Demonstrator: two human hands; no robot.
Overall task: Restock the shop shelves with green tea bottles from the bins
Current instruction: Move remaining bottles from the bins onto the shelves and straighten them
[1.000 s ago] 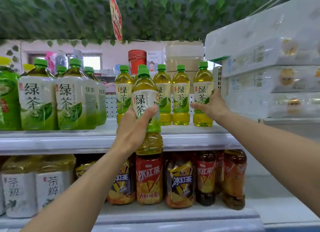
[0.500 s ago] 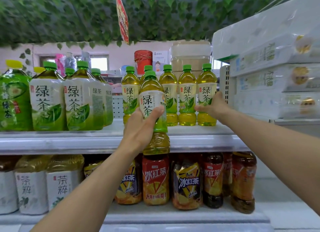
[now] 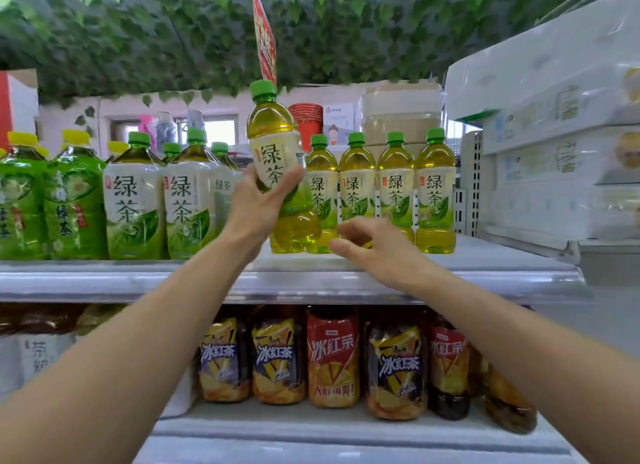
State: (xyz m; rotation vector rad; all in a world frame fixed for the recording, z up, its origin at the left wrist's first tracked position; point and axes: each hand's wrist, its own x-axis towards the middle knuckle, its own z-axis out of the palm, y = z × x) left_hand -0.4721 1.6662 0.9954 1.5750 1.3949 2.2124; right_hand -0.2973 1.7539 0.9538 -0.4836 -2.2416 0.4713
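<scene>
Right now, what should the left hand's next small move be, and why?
Probably tip the green tea bottle upright and set it on the upper shelf, left of the row of small bottles. The left hand grips it tilted, base low by that row's left end, and the right hand holds nothing.

Light is bright and even, with a window point(image 3: 221, 131) at the back blown out to white. The row of green tea bottles point(image 3: 394, 186) and the raised bottle point(image 3: 273, 159) glow a translucent yellow. The upper shelf point(image 3: 502, 273) carries a pale sheen along its front edge; the lower shelf point(image 3: 311, 429) beneath sits in shadow. The white packs point(image 3: 554, 124) at right and the right hand point(image 3: 377, 252) are smeared by motion blur. Shelf lines bow toward the edges, and the leaves point(image 3: 138, 41) overhead look soft.
</scene>
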